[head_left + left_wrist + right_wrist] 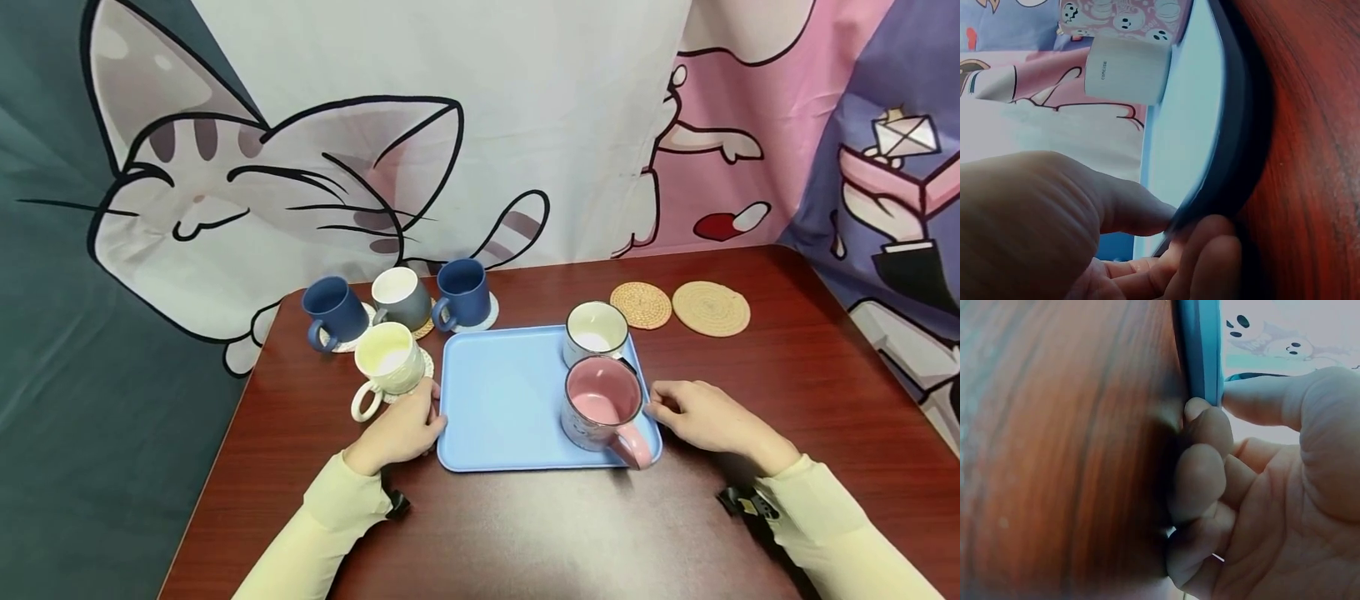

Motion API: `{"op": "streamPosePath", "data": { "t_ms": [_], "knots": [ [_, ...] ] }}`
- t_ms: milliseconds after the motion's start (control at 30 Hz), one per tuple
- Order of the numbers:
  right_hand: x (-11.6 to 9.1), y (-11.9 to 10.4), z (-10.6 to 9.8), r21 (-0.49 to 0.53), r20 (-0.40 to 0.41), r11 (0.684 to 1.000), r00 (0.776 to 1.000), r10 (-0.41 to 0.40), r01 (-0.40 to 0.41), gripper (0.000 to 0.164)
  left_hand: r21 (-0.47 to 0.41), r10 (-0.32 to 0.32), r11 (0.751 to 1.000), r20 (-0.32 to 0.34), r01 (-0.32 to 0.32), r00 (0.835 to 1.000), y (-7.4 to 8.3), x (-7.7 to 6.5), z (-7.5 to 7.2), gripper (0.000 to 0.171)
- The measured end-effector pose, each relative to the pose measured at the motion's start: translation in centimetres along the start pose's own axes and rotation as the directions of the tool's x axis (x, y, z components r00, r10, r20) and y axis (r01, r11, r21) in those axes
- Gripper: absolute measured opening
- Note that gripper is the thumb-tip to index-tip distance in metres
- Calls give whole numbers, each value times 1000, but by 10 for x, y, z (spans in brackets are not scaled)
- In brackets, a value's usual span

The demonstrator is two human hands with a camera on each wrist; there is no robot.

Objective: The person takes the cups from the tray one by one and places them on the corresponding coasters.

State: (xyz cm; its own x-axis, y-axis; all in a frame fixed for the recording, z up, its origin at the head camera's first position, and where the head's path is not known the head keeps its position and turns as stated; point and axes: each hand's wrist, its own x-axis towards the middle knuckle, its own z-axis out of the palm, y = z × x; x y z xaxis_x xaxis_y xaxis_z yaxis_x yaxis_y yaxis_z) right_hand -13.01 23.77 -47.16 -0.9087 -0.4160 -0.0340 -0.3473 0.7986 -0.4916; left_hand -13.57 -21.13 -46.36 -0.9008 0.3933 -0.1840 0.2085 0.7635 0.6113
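Observation:
A light blue tray [501, 400] is held at both short sides. My left hand [401, 423] pinches its left edge; in the left wrist view the thumb [1138, 206] lies over the rim and curled fingers are under it. At the right edge my right hand [701, 414] grips the same way, with its fingers [1200, 481] curled beneath the tray. On the tray's right side stand a white mug [596, 329] at the back and a larger pink mug [602, 400] in front, its handle toward the front right. The pink mug's outside has a ghost pattern.
A cream mug [390, 358] on a coaster stands close by my left hand. Behind it are a blue mug [330, 308], a grey mug [401, 298] and another blue mug [462, 292], each on a coaster. Two woven coasters [711, 308] lie at the back right.

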Motion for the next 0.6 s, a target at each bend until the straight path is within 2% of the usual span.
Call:
{"op": "streamPosePath", "data": {
  "t_ms": [233,333,400,467,500,600],
  "knots": [
    [-1,-1,-2,46,2,998,999,39,-39,21,103,27,994,-32,-24,999,-3,-1,0,33],
    [0,-5,-6,82,-18,995,998,62,-60,14,102,35,994,-34,-31,999,-3,-1,0,35],
    [2,-8,-8,152,-24,985,996,82,-77,9,95,29,995,-34,-25,999,-3,0,1,36],
    [6,-12,-10,260,-30,962,995,96,-85,6,109,28,994,-36,-24,999,-3,0,1,36],
    [7,-15,-11,323,-31,943,994,101,-85,10,119,29,993,-37,-24,999,-3,0,2,37],
    [13,-21,-11,493,-31,866,993,118,-88,22,139,42,990,-48,-35,998,-3,1,3,37]
  ]
}}
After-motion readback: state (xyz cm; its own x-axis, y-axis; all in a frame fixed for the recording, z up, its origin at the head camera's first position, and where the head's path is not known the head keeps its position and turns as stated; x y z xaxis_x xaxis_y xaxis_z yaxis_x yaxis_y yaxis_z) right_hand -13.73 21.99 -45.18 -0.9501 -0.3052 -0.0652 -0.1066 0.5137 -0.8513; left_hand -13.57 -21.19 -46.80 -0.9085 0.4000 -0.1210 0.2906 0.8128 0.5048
